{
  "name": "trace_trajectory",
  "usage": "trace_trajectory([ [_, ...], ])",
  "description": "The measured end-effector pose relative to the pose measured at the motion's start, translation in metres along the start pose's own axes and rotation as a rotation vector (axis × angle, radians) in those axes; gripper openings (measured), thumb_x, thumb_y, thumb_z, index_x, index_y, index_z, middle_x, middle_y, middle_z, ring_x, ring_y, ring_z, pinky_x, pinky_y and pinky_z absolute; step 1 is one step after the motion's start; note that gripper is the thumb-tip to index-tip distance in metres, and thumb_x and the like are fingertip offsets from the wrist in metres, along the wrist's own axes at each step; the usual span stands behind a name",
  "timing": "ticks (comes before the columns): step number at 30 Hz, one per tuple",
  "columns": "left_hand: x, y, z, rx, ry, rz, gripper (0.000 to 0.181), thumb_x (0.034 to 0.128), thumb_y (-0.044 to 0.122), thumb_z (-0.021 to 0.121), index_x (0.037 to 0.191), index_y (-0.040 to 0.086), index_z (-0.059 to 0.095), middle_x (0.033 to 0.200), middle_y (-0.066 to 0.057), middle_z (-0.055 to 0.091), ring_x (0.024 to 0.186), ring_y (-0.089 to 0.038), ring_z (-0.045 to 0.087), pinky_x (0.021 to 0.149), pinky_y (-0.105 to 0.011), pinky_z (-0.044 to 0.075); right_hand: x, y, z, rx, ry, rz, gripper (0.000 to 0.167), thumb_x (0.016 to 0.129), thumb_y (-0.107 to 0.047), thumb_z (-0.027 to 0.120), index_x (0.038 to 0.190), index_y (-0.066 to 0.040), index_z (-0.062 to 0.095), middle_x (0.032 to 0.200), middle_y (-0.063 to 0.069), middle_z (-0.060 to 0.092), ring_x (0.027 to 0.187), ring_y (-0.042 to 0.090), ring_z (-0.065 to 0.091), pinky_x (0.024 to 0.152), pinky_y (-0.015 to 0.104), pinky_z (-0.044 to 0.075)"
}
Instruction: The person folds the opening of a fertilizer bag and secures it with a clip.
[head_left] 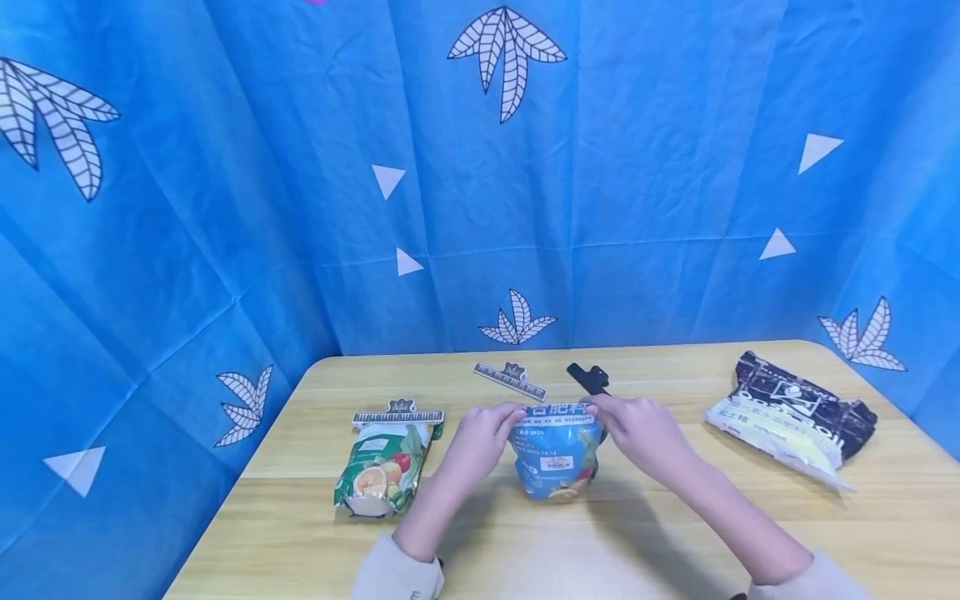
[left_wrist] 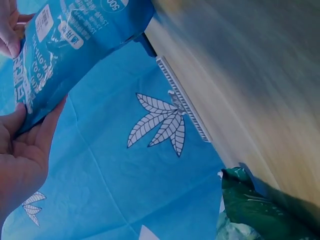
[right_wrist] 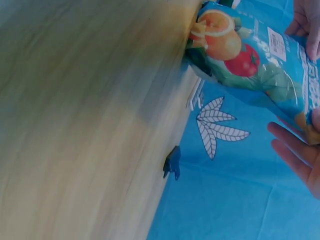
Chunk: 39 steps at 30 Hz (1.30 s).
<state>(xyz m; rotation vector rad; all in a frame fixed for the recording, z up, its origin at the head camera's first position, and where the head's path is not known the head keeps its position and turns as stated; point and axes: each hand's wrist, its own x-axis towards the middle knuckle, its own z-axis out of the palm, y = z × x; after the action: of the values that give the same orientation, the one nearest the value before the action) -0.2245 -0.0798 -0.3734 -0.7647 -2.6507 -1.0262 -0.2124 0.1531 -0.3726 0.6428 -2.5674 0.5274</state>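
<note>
A blue bag with fruit pictures (head_left: 557, 458) stands upright at the middle of the table, pinched at its top corners by both hands. My left hand (head_left: 477, 440) has the left corner between thumb and fingers; in the left wrist view, the left hand (left_wrist: 25, 155) grips the edge of the blue bag (left_wrist: 75, 45). My right hand (head_left: 647, 435) pinches the right corner, and in the right wrist view the right hand (right_wrist: 302, 155) shows its thumb on the bag (right_wrist: 250, 60) and other fingers behind.
A green bag (head_left: 382, 467) with a piano-pattern clip (head_left: 397, 416) across its top lies at left. Behind the blue bag are another piano-pattern clip (head_left: 510, 382) and a black clip (head_left: 589, 378). A black-and-white bag (head_left: 787, 421) lies at right. Blue cloth hangs behind the table (head_left: 285, 508).
</note>
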Motion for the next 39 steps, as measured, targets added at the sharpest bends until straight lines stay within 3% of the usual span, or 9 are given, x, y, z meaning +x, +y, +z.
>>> trace_trajectory([
  [5, -0.004, -0.001, -0.004, -0.094, -0.041, -0.085, 0.035, 0.0968, 0.033, 0.045, 0.113, 0.008, 0.064, 0.1, -0.003, 0.066, 0.099, -0.02, 0.058, 0.091, -0.04, 0.042, -0.006, 0.009, -0.006, 0.029, -0.01, 0.01, 0.02, 0.09, -0.019, 0.059, 0.103, -0.007, 0.069, 0.088, 0.01, 0.068, 0.066, 0.019, 0.062, 0.066, 0.04, 0.052],
  [11, -0.007, -0.003, -0.002, -0.049, -0.001, -0.047, 0.033, 0.0972, 0.029, 0.045, 0.111, 0.007, 0.065, 0.102, -0.007, 0.067, 0.093, -0.02, 0.061, 0.089, -0.039, 0.044, -0.008, 0.008, -0.005, -0.024, 0.051, 0.008, 0.015, 0.087, -0.016, 0.063, 0.096, -0.006, 0.071, 0.053, -0.007, 0.049, 0.046, 0.005, 0.038, 0.048, 0.029, 0.043],
  [15, -0.005, -0.003, -0.002, -0.024, 0.002, -0.014, 0.031, 0.0967, 0.026, 0.047, 0.111, 0.006, 0.065, 0.103, -0.008, 0.066, 0.091, -0.019, 0.062, 0.086, -0.037, 0.046, -0.007, 0.007, -0.005, -0.032, 0.055, 0.03, 0.017, 0.088, -0.017, 0.062, 0.097, -0.006, 0.071, 0.049, -0.009, 0.038, 0.043, 0.006, 0.033, 0.045, 0.028, 0.039],
  [19, -0.003, 0.001, -0.006, 0.007, -0.03, -0.014, 0.026, 0.0935, 0.021, 0.054, 0.112, 0.007, 0.065, 0.1, -0.006, 0.067, 0.073, -0.011, 0.06, 0.073, -0.029, 0.05, -0.006, 0.007, -0.006, 0.035, 0.026, 0.046, 0.023, 0.088, -0.021, 0.062, 0.106, -0.007, 0.067, 0.075, 0.003, 0.064, 0.056, 0.011, 0.053, 0.058, 0.035, 0.049],
  [23, 0.004, 0.011, -0.01, 0.084, -0.079, -0.004, 0.028, 0.0875, 0.02, 0.064, 0.115, 0.013, 0.064, 0.104, -0.003, 0.066, 0.069, -0.009, 0.058, 0.064, -0.025, 0.049, 0.001, 0.002, -0.007, 0.094, 0.008, -0.04, 0.035, 0.082, -0.02, 0.07, 0.114, -0.009, 0.062, 0.11, 0.008, 0.063, 0.083, 0.018, 0.061, 0.069, 0.037, 0.051],
  [28, 0.016, 0.019, -0.004, 0.164, -0.149, 0.05, 0.034, 0.081, 0.023, 0.07, 0.114, 0.014, 0.065, 0.1, 0.0, 0.067, 0.08, -0.009, 0.061, 0.071, -0.023, 0.047, 0.013, -0.007, -0.003, 0.073, -0.072, -0.18, 0.036, 0.079, -0.022, 0.073, 0.111, -0.009, 0.063, 0.095, 0.003, 0.067, 0.067, 0.008, 0.057, 0.056, 0.023, 0.046],
  [31, 0.019, 0.018, 0.002, 0.191, -0.166, 0.06, 0.036, 0.0777, 0.026, 0.073, 0.11, 0.013, 0.067, 0.092, 0.002, 0.068, 0.071, -0.004, 0.057, 0.067, -0.02, 0.045, 0.016, -0.009, 0.001, 0.028, -0.093, -0.2, 0.031, 0.078, -0.026, 0.074, 0.104, -0.011, 0.066, 0.079, -0.002, 0.066, 0.055, 0.002, 0.05, 0.047, 0.019, 0.038],
  [35, 0.019, 0.016, 0.008, 0.237, -0.126, 0.09, 0.031, 0.0766, 0.029, 0.074, 0.103, 0.014, 0.07, 0.085, 0.004, 0.068, 0.066, -0.002, 0.055, 0.066, -0.02, 0.043, 0.015, -0.01, 0.005, -0.01, -0.04, -0.194, 0.024, 0.074, -0.027, 0.076, 0.092, -0.013, 0.069, 0.069, -0.008, 0.064, 0.048, -0.001, 0.042, 0.043, 0.018, 0.032],
  [39, 0.019, 0.015, 0.01, 0.235, -0.072, 0.114, 0.023, 0.0756, 0.027, 0.075, 0.095, 0.015, 0.072, 0.08, 0.005, 0.068, 0.063, -0.003, 0.055, 0.063, -0.019, 0.042, 0.013, -0.012, 0.01, -0.023, 0.028, -0.207, 0.02, 0.071, -0.025, 0.078, 0.085, -0.014, 0.07, 0.072, -0.004, 0.066, 0.05, 0.002, 0.049, 0.044, 0.017, 0.035],
])
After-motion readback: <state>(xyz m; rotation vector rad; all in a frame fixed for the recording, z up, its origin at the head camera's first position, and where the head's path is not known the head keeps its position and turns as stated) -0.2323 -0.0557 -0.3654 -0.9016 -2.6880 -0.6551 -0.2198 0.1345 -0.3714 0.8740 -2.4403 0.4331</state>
